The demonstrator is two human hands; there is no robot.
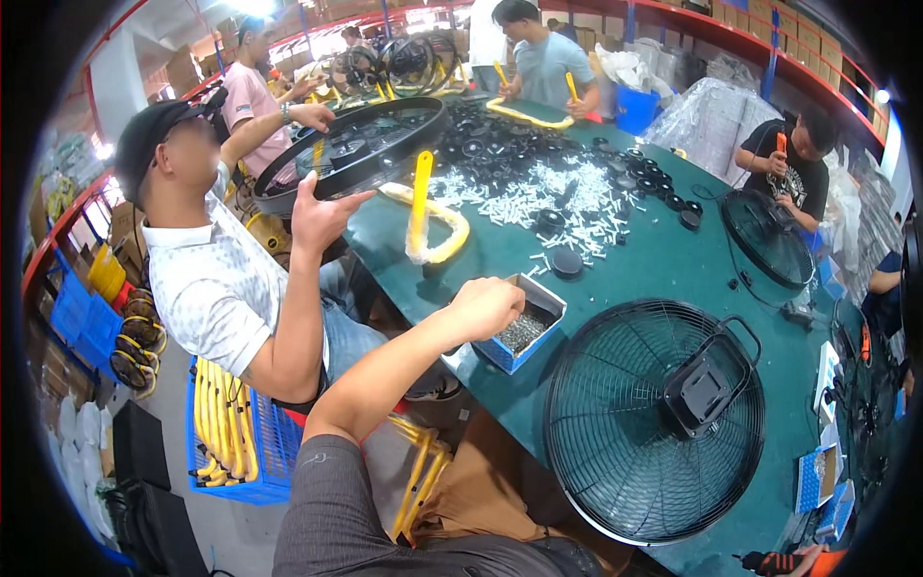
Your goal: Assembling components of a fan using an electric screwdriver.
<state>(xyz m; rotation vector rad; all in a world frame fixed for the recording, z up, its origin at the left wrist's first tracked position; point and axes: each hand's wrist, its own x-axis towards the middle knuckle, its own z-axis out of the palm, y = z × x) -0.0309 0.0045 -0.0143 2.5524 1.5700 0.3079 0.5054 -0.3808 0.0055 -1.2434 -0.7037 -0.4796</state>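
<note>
My left hand (488,309) reaches over the near edge of a small blue-and-white box (532,357) of small metal screws (524,332). Its fingers are curled down at the box, and whatever they pinch is hidden. At the lower right rim, my right hand (810,562), mostly cut off, is closed around an orange-and-black electric screwdriver (769,562). Between the two hands a large round black fan (615,413) lies on the green table (500,394), its wire grille up. A black motor housing (710,389) with a looped bracket sits on the grille.
On my left a co-worker holds a black fan ring (423,130). Yellow wrapped handles (447,240), white tubes (548,197) and black round parts (495,135) cover the table's far half. Another person works on a fan (766,236) at right. A blue crate (274,452) stands lower left.
</note>
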